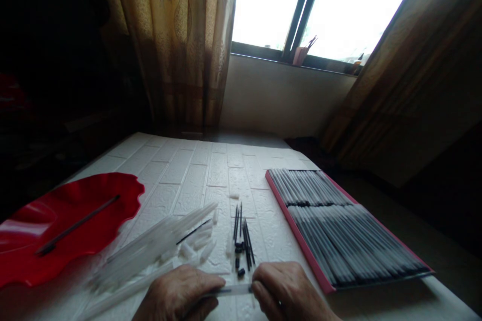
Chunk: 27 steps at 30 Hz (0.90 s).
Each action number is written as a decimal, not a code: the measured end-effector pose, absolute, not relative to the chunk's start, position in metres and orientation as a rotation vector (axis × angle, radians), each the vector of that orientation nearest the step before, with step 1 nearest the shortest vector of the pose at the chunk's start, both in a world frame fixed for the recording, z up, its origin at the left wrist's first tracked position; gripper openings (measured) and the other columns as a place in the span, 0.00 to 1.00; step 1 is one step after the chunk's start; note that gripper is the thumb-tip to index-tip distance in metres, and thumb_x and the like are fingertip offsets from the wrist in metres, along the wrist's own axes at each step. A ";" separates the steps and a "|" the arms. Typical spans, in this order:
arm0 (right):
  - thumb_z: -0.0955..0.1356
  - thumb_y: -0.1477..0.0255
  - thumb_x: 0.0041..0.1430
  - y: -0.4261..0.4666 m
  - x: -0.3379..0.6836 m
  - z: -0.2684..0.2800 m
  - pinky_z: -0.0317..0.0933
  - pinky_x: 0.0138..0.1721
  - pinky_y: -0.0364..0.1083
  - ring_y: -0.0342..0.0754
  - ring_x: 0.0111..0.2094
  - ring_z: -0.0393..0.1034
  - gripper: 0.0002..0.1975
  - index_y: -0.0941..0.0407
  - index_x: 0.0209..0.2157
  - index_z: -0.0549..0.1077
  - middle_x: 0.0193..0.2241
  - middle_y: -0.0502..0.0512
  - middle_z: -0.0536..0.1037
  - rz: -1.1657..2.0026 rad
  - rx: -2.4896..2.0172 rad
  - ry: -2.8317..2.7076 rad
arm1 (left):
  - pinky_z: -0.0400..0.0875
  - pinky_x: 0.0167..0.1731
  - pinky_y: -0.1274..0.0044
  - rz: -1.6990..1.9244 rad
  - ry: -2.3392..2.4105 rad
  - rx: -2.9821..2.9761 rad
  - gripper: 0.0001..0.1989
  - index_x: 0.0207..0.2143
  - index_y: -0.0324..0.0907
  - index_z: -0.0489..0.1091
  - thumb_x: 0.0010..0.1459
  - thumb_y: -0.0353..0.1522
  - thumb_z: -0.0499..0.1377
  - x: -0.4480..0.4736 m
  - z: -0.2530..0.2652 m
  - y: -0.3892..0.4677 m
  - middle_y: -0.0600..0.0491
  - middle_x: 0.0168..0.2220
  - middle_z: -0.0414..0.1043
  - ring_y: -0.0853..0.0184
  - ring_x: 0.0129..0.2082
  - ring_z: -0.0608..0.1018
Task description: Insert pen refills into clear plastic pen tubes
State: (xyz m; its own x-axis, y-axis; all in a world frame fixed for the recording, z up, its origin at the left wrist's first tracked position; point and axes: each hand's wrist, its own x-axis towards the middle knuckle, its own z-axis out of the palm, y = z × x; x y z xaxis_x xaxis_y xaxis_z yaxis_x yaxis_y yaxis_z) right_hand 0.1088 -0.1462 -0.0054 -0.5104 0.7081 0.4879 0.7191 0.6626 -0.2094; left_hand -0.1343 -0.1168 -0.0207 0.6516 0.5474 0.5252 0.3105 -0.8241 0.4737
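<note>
Pen (234, 290) gripped now by left hand (181, 288) and right hand (286, 288), pink box (301, 234) pen-packed, dark stick (80, 224) in red dish (86, 193).

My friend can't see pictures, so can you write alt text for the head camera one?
A person's left hand and right hand hold a slim pale tube over a white table. Just beyond lie thin black sticks and small black pieces. To the left are whitish tubes and a red dish; to the right, a pink-edged box full of slim rods.
</note>
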 end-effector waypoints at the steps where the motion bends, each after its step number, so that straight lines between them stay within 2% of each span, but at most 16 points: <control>1: 0.50 0.67 0.72 -0.146 0.109 -0.005 0.50 0.19 0.41 0.40 0.14 0.64 0.26 0.55 0.23 0.65 0.13 0.47 0.69 -0.011 -1.104 -2.331 | 0.76 0.35 0.84 0.996 0.682 2.540 0.12 0.48 0.49 0.69 0.62 0.29 0.58 -0.134 -0.022 -0.116 0.58 0.36 0.82 0.70 0.33 0.83; 5: 0.52 0.68 0.71 -0.147 0.112 -0.002 0.52 0.20 0.40 0.40 0.15 0.64 0.23 0.55 0.24 0.65 0.15 0.47 0.70 0.080 -1.107 -2.302 | 0.76 0.30 0.83 1.107 0.724 2.584 0.09 0.45 0.49 0.71 0.64 0.37 0.54 -0.132 -0.028 -0.115 0.57 0.31 0.81 0.68 0.28 0.82; 9: 0.53 0.68 0.71 -0.146 0.113 0.000 0.53 0.21 0.39 0.40 0.16 0.66 0.21 0.55 0.25 0.66 0.15 0.48 0.71 0.075 -1.118 -2.272 | 0.74 0.28 0.83 1.053 0.798 2.610 0.09 0.39 0.48 0.71 0.66 0.36 0.51 -0.130 -0.029 -0.114 0.58 0.27 0.79 0.69 0.26 0.81; 14: 0.54 0.69 0.70 -0.145 0.112 0.000 0.53 0.20 0.40 0.41 0.16 0.66 0.20 0.56 0.25 0.67 0.16 0.48 0.72 0.095 -1.127 -2.289 | 0.72 0.28 0.84 1.103 0.782 2.590 0.06 0.39 0.48 0.70 0.65 0.35 0.53 -0.131 -0.024 -0.115 0.59 0.26 0.78 0.69 0.25 0.81; 18: 0.56 0.71 0.68 -0.146 0.114 -0.002 0.54 0.21 0.40 0.41 0.17 0.66 0.17 0.56 0.26 0.66 0.17 0.49 0.71 0.190 -1.145 -2.300 | 0.73 0.32 0.84 1.057 0.808 2.515 0.03 0.39 0.48 0.71 0.62 0.32 0.57 -0.132 -0.018 -0.119 0.59 0.28 0.78 0.70 0.28 0.81; 24: 0.60 0.73 0.63 -0.146 0.119 0.002 0.55 0.24 0.40 0.42 0.20 0.67 0.10 0.55 0.28 0.66 0.20 0.49 0.72 0.341 -1.210 -2.274 | 0.73 0.32 0.87 1.041 0.888 2.361 0.10 0.40 0.51 0.72 0.54 0.30 0.64 -0.133 -0.020 -0.118 0.62 0.32 0.81 0.72 0.29 0.82; 27: 0.61 0.73 0.62 -0.145 0.123 0.005 0.56 0.25 0.40 0.42 0.22 0.66 0.07 0.55 0.29 0.66 0.21 0.49 0.72 0.403 -1.270 -2.256 | 0.74 0.29 0.87 1.084 0.976 2.227 0.07 0.38 0.51 0.74 0.55 0.32 0.63 -0.135 -0.025 -0.118 0.60 0.32 0.81 0.71 0.27 0.82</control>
State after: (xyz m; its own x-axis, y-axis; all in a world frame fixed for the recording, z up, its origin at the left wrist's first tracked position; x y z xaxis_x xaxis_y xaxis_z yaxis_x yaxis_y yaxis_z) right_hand 0.1226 -0.1450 0.0051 -0.4283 0.8559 0.2899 0.7024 0.5172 -0.4891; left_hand -0.1347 -0.1182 -0.0250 0.4335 0.7667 0.4736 0.3909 -0.6335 0.6677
